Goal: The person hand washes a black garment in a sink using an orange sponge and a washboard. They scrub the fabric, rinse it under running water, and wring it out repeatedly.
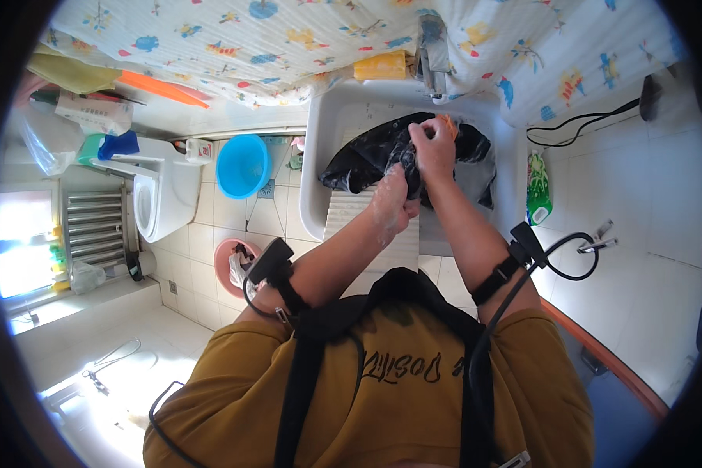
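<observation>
Wet black cloth (371, 146) lies bunched in a white sink (312, 175) and over a ribbed washboard (357, 222). My left hand (393, 196), with suds on the hand and wrist, grips a fold of the cloth near the washboard's upper end. Just above and to the right, my right hand (434, 146) pinches another part of the same cloth. An orange piece (448, 124), perhaps netting or cloth, shows beside my right fingers. Cloudy water lies at the sink's right. Parts of both hands' fingers are hidden.
A metal faucet (433, 58) and a yellow cup (380, 65) stand at the sink's back edge, before a patterned curtain (304, 35). A green-and-white bottle or pouch (538, 190) is to the right. A blue basin (243, 167), a pink basin (221, 263) and a toilet (167, 193) are left.
</observation>
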